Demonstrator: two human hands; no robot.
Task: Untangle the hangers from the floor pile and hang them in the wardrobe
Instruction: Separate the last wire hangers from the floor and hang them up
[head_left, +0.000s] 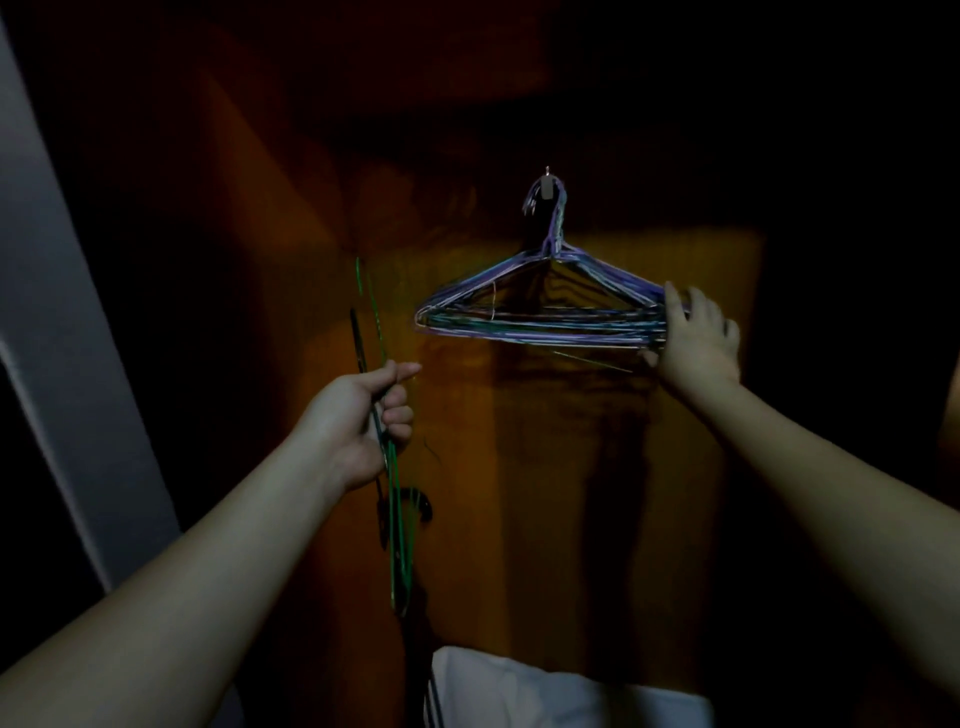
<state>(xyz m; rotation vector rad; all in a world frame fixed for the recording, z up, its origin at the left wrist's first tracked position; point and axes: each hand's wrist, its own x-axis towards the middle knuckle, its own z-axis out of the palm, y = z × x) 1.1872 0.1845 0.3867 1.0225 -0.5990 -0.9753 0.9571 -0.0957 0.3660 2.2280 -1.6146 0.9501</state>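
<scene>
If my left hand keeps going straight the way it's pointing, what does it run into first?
Probably the wardrobe's back panel. The left hand, gripping green hangers, points forward, left of the hanging bunch. Depth is unclear in this dim view.

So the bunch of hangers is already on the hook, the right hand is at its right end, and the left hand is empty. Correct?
Not quite. The head view shows the left hand is not empty: it grips green wire hangers. The rest holds: the bunch of hangers hangs from the hook, with the right hand at its right end.
</scene>
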